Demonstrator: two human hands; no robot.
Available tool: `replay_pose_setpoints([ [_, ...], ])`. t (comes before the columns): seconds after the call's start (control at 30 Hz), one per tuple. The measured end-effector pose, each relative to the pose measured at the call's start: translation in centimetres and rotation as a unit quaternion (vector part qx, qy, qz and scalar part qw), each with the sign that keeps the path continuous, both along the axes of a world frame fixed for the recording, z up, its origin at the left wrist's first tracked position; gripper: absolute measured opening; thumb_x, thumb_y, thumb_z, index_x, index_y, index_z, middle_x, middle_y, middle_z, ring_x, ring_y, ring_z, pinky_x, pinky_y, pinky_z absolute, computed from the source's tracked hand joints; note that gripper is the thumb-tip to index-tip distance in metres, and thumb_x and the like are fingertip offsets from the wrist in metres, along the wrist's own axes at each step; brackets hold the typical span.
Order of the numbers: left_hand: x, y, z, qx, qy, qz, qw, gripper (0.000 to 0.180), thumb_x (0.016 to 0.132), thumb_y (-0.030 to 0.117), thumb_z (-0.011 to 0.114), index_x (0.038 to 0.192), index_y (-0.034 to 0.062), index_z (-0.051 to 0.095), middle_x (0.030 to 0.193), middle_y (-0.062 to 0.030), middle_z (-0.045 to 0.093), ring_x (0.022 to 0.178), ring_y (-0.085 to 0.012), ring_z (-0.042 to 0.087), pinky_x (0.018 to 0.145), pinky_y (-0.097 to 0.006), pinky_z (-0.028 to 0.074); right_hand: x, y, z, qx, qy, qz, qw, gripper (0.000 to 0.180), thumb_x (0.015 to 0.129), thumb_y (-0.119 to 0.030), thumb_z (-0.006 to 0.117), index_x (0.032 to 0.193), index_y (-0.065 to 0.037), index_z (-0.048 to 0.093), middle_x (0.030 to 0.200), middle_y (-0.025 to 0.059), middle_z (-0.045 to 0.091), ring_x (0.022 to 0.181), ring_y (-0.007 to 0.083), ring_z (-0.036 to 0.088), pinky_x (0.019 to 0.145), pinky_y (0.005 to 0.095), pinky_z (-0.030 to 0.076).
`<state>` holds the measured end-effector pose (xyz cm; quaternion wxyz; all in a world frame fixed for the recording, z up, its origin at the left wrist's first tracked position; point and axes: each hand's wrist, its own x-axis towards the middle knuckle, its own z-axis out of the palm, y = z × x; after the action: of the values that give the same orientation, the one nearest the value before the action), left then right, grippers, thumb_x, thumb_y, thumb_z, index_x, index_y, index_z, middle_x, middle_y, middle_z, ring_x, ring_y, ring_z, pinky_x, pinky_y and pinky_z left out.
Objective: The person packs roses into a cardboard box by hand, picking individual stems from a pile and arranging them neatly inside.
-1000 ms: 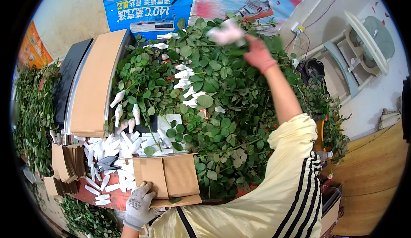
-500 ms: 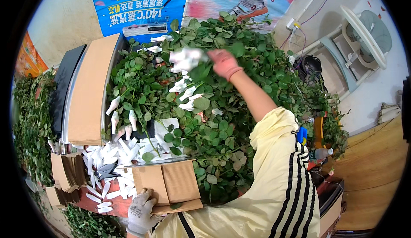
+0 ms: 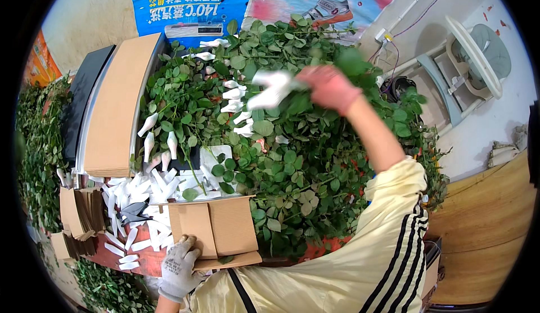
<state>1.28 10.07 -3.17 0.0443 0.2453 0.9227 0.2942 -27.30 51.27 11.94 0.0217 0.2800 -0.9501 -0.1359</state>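
- Stem [image 3: 281, 91] with a white-wrapped bud sits in the right hand [image 3: 329, 88], raised above the leafy heap [image 3: 304, 167] and blurred, so the exact grip is hard to read
- Right fingers close around the stem near its leaves; the wrapped bud points to the person's left, toward other wrapped buds [image 3: 233, 95] lying in the greenery
- Left hand [image 3: 179, 267], in a grey glove, rests on the near edge of a folded cardboard sheet [image 3: 216, 231] at the bench [image 3: 143, 262] edge, fingers curled over it and holding it flat
- Loose white wraps [image 3: 132, 200] lie scattered beside the cardboard, and a tall stack of cardboard [image 3: 115, 110] stands to the left
- To my eye the stem wants a firm hold low down, clear of the bud, so the wrap does not slip or crush
- Lifting it straight up out of the heap looks wiser than dragging it sideways, since leaves and thorns tangle with neighbouring stems
- Keeping the gloved hand pressed on the cardboard should stop the sheet sliding off the edge
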Motion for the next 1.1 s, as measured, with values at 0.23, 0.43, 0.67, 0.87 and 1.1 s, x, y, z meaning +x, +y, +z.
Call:
replay_pose_setpoints([
  [0.23,-0.5,0.0,-0.2,-0.016,-0.009,-0.009,1.0,0.041,0.061,0.027,0.071,0.092,0.0023,0.06,0.121,-0.018,0.053,0.114,-0.0371,0.048,0.093,-0.044,0.04,-8.5,1.6,-17.3,0.082,-0.083,-0.043,0.992,0.036,0.081,-0.008,0.039,0.114,-0.007,0.053,0.112,0.0146,0.058,0.099,0.0294,0.058,0.086,0.0367,0.046],
  [0.43,-0.4,0.1,0.6,-0.019,-0.015,0.01,1.0,0.044,0.056,0.023,0.071,0.094,0.0037,0.061,0.12,-0.0158,0.054,0.113,-0.0359,0.049,0.092,-0.043,0.042,-10.5,-0.9,-15.4,0.025,-0.046,-0.102,0.993,0.048,0.081,-0.011,0.041,0.129,-0.015,0.046,0.138,0.0147,0.04,0.108,0.027,0.056,0.09,0.0342,0.045],
  [0.67,-0.8,0.2,0.9,-0.006,-0.035,0.007,0.999,0.038,0.057,0.019,0.069,0.091,0.0034,0.06,0.118,-0.0176,0.054,0.112,-0.0374,0.05,0.091,-0.044,0.042,-11.2,-3.6,-17.4,-0.014,-0.038,-0.119,0.992,0.053,0.076,-0.019,0.052,0.129,-0.018,0.045,0.14,0.0126,0.037,0.111,0.0225,0.054,0.094,0.0315,0.041],
  [0.87,-0.3,0.2,0.7,-0.018,-0.038,0.007,0.999,0.046,0.055,0.021,0.072,0.095,0.0036,0.06,0.119,-0.0164,0.053,0.113,-0.0364,0.05,0.092,-0.043,0.042,-11.3,-3.6,-18.2,-0.049,-0.139,-0.053,0.988,0.056,0.075,-0.011,0.05,0.13,-0.012,0.044,0.137,0.0124,0.041,0.117,0.0242,0.049,0.097,0.0337,0.039],
  [1.1,-0.3,0.0,1.3,-0.007,-0.036,0.013,0.999,0.047,0.056,0.024,0.073,0.095,0.0029,0.059,0.119,-0.0167,0.053,0.112,-0.0366,0.049,0.091,-0.043,0.042,-12.3,-7.5,-16.4,0.071,-0.167,-0.131,0.975,0.045,0.08,-0.01,0.044,0.126,-0.012,0.048,0.133,0.0115,0.046,0.118,0.0214,0.049,0.095,0.0323,0.04],
])
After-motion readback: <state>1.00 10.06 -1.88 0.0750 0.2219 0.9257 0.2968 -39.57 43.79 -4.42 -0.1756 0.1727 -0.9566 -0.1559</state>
